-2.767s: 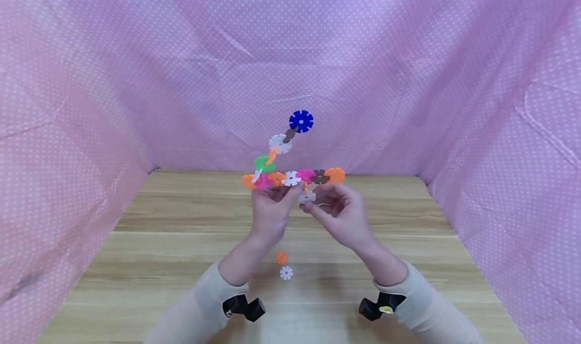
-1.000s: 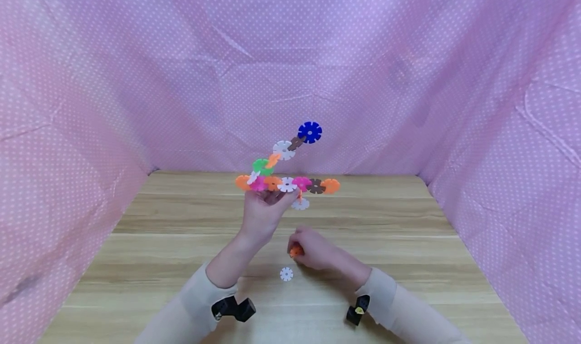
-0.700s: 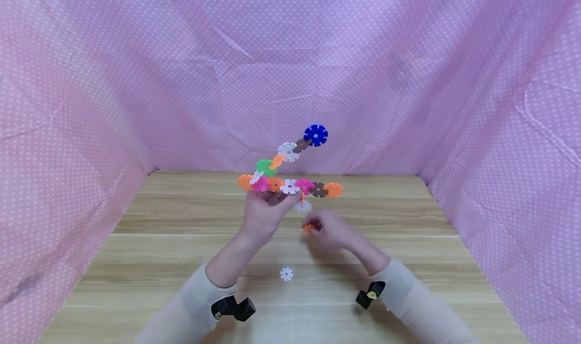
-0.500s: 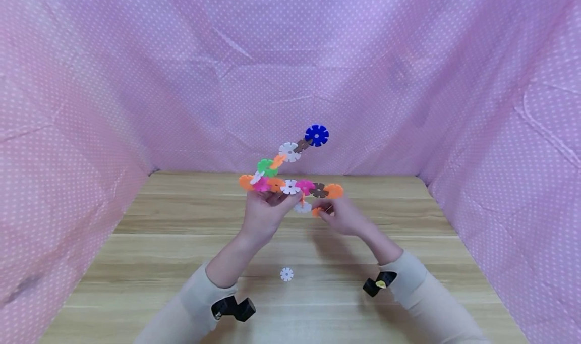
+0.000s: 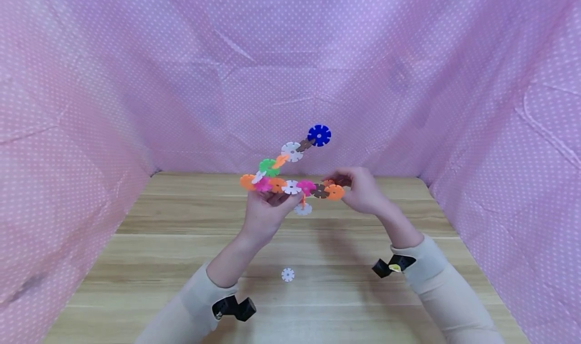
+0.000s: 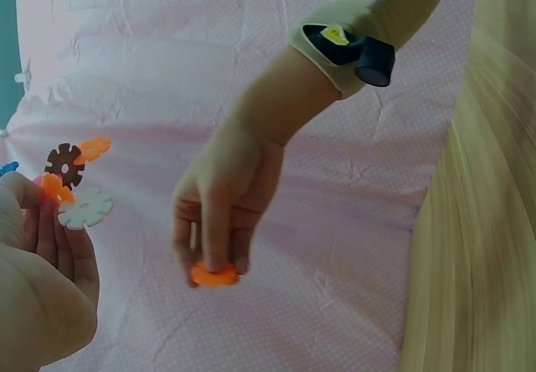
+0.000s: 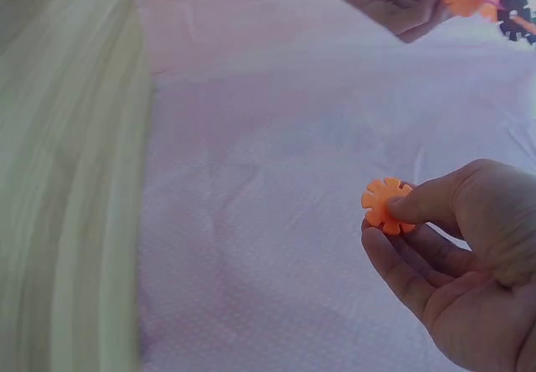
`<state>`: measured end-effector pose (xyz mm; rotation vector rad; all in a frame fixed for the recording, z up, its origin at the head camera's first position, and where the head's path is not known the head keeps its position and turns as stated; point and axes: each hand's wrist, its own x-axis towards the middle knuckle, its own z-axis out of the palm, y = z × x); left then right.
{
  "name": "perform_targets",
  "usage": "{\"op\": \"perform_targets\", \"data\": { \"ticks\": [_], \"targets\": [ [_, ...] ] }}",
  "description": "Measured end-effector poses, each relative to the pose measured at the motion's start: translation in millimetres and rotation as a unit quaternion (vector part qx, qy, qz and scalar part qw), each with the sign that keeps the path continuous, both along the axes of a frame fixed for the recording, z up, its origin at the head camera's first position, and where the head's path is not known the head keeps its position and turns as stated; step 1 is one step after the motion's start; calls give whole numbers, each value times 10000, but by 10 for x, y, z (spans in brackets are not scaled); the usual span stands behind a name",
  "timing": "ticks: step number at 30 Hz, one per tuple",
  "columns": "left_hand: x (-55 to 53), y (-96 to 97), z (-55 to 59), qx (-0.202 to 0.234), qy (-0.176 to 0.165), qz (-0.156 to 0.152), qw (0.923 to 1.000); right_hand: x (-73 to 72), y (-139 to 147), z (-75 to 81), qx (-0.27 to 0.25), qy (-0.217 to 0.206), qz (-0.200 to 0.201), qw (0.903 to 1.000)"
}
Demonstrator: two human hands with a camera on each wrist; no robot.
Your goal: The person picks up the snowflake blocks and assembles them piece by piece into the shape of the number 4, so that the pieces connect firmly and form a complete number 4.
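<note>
In the head view my left hand [image 5: 265, 218] grips from below a chain of notched interlocking discs [image 5: 291, 187] in orange, pink, white and brown. A branch with a green disc [image 5: 269, 167] climbs from its left part to a blue disc [image 5: 319, 135] at the top. Below the chain hangs a white disc [image 5: 303, 209], joined by a small orange one. My right hand [image 5: 365, 191] is behind the chain's right end. Between thumb and fingers it pinches a loose orange disc [image 7: 383, 206], plain in the right wrist view and apart from the chain in the left wrist view.
A single white disc [image 5: 288, 275] lies on the wooden table [image 5: 190, 263], nearer to me than the hands. Pink dotted cloth [image 5: 290, 71] walls the table at the back and both sides. Each sleeve carries a black wrist camera [image 5: 233, 308].
My right hand let go of the hanging white disc, picked the orange disc off the table and carried it up behind the chain's right end. My left hand keeps its grip, shifting only slightly.
</note>
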<state>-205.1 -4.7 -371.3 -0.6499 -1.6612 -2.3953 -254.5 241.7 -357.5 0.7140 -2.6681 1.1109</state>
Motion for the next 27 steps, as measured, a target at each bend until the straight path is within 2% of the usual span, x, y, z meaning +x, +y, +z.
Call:
{"op": "perform_targets", "data": {
  "ticks": [4,7,14,17,22,27],
  "targets": [
    [1,-4,5,-168,79,51,9998,24,-19,188,-526,46,279,9982],
    [-2,-5,7,-178,135,27,9997,43,-31,320,-1026,95,530,9933],
    [-9,12,-5,-311,-63,65,9995,95,-96,552,-2087,-83,1159,9711],
    [-4,21,-3,-194,-72,-43,9998,122,-146,600,-2389,-215,1408,9605],
    [-4,30,2,-23,-49,-205,9998,159,-220,630,-2438,-177,1772,9533],
    [7,29,-2,-43,-33,-252,9997,187,-284,631,-2216,-104,2024,9539]
  ]
}}
